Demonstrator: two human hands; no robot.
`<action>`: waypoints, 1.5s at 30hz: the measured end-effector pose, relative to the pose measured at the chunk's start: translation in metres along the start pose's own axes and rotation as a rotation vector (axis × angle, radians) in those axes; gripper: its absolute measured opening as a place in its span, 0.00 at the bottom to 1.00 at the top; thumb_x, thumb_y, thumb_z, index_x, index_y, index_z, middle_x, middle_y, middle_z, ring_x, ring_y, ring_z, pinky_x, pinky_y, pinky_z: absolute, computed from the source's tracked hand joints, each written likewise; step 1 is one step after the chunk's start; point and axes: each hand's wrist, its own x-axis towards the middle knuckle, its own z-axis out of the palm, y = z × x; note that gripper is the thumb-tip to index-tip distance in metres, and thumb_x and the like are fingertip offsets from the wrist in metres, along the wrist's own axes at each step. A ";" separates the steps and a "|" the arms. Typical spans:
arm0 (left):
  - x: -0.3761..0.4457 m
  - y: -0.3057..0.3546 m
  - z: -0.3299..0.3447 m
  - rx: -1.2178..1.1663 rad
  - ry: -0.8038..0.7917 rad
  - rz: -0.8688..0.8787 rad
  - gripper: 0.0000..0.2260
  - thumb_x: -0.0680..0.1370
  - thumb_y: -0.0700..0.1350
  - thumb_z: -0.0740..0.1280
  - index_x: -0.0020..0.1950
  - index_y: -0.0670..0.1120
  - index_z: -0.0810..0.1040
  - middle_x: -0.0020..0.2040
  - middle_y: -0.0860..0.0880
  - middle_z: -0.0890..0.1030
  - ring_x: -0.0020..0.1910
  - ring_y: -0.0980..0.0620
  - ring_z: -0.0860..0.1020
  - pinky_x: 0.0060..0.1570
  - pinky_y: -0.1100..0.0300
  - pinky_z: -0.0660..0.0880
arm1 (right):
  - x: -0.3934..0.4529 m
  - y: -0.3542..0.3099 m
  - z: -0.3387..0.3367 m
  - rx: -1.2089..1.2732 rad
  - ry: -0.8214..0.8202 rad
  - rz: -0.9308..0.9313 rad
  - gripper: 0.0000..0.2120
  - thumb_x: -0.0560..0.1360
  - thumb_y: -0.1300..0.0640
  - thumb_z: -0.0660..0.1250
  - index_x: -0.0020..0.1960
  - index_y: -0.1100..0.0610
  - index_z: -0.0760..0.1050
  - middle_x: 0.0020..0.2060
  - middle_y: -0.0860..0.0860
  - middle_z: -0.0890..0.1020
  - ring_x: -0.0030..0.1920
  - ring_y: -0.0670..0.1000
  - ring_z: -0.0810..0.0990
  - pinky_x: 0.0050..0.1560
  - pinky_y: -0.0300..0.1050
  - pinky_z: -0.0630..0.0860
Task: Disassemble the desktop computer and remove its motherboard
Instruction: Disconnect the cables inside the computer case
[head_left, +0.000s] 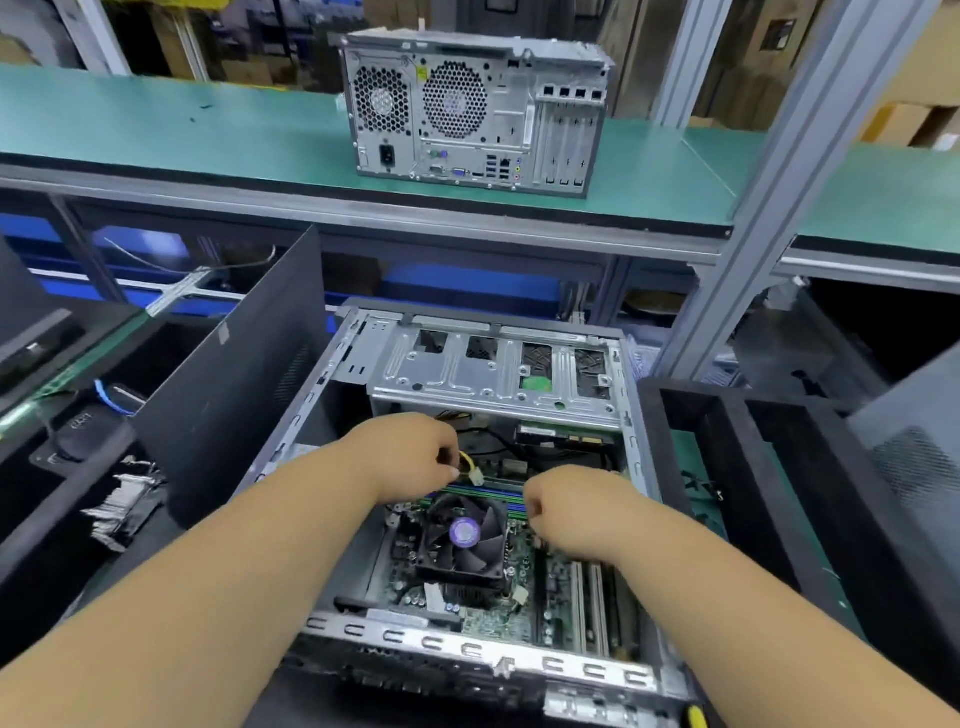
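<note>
Head view: left hand (415, 457) pinches yellow cable (466, 460); right hand (566, 512) fisted; computer (631, 415) lies lengthwise away.

text: we can read none | fan sticker (464, 531) at lower centre: purple, we find its print blurred | yellow label (422, 73) on the rear of the second computer (475, 111), top centre: too small for us | green sticker (536, 384) on the drive cage (493, 374): we make out no words

Green shelf (156, 140) carries second computer case (475, 111).
</note>
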 end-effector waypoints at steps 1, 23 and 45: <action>0.000 0.000 0.003 0.006 0.026 0.028 0.07 0.76 0.55 0.63 0.51 0.58 0.78 0.51 0.58 0.78 0.49 0.55 0.76 0.46 0.58 0.74 | 0.000 0.000 0.000 0.022 0.017 0.000 0.07 0.76 0.55 0.61 0.50 0.51 0.76 0.46 0.49 0.80 0.45 0.53 0.77 0.42 0.45 0.73; 0.002 0.003 0.003 0.042 -0.055 0.105 0.14 0.73 0.39 0.59 0.47 0.56 0.78 0.46 0.58 0.77 0.46 0.52 0.76 0.38 0.59 0.71 | 0.010 -0.023 0.015 0.082 -0.444 0.090 0.11 0.74 0.64 0.67 0.56 0.59 0.79 0.50 0.55 0.83 0.42 0.51 0.77 0.44 0.44 0.76; 0.006 0.000 0.006 0.032 -0.062 0.082 0.11 0.76 0.42 0.58 0.47 0.55 0.78 0.45 0.56 0.78 0.42 0.54 0.75 0.31 0.61 0.64 | 0.018 -0.010 0.014 -0.081 -0.291 0.124 0.10 0.75 0.66 0.59 0.48 0.64 0.80 0.42 0.57 0.80 0.37 0.53 0.72 0.34 0.42 0.67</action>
